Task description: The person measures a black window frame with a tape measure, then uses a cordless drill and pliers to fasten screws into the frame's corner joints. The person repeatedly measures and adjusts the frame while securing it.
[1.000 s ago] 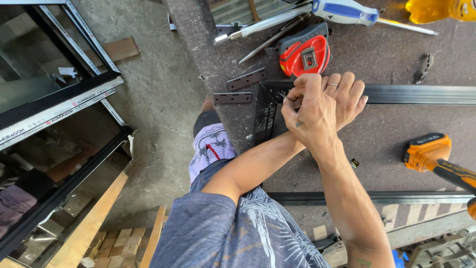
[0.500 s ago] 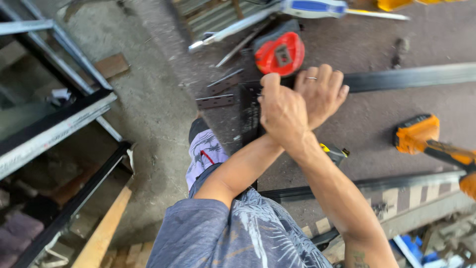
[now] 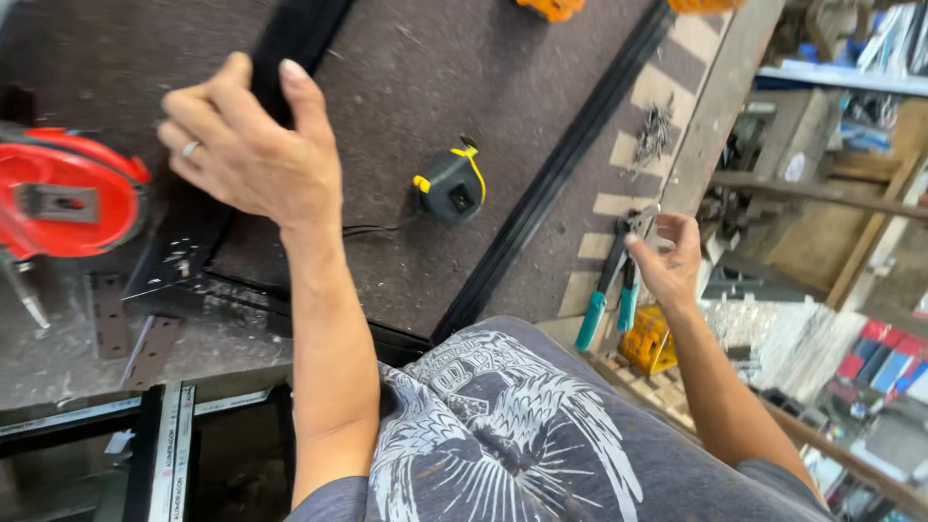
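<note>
My left hand (image 3: 242, 155), with a ring on one finger, lies flat with spread fingers on a black metal profile (image 3: 300, 39) that runs across the brown-covered workbench (image 3: 435, 77). My right hand (image 3: 667, 256) is at the bench's right edge, its fingers closed around the head of a pair of teal-handled pliers (image 3: 609, 290) whose handles point down past the edge. Between the hands sits a black and yellow tape measure (image 3: 449, 184).
A round red tool (image 3: 63, 193) lies at the left, with flat dark hinge plates (image 3: 106, 319) below it. A long black rail (image 3: 561, 174) follows the bench edge beside a pile of screws (image 3: 655, 130). A yellow crate (image 3: 648, 338) and cluttered shelves (image 3: 851, 77) stand at the right.
Both hands were together on the black profile. My right hand has left it and gone to the pliers at the bench edge. The view has swung round to the right.
</note>
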